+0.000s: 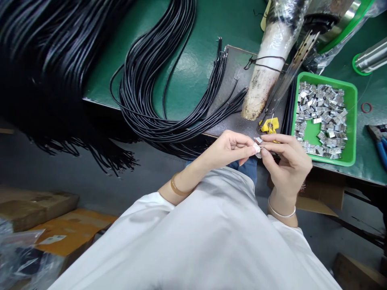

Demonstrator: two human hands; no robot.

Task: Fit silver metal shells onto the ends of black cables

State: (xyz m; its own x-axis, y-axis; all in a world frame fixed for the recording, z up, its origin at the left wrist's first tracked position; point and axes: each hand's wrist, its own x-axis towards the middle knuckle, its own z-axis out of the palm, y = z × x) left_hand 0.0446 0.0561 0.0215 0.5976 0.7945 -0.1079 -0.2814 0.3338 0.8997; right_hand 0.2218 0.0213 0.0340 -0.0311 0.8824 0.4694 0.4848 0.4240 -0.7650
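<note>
My left hand (231, 150) and my right hand (286, 158) meet at the table's front edge, fingertips almost touching. Between them is a small silvery metal connector (258, 140), like those in the green tray. My right hand pinches at it with thumb and fingers. Something small and white (256, 148) shows at my left thumb and fingertips, which are closed together; whether it is a wrap or a held piece is unclear. Just behind the fingers stands a yellow fixture (270, 125) with a thin metal pin. Stripped ends of black cables (223, 106) lie left of it.
A green tray (350, 121) of metal connectors sits to the right, near blue-handled pliers (381, 147) and a red ring (366, 107). A plastic-wrapped white tube (262, 76) leans above the fixture. A large black cable bundle (54, 72) hangs over the left edge; cardboard boxes (75, 229) stand below.
</note>
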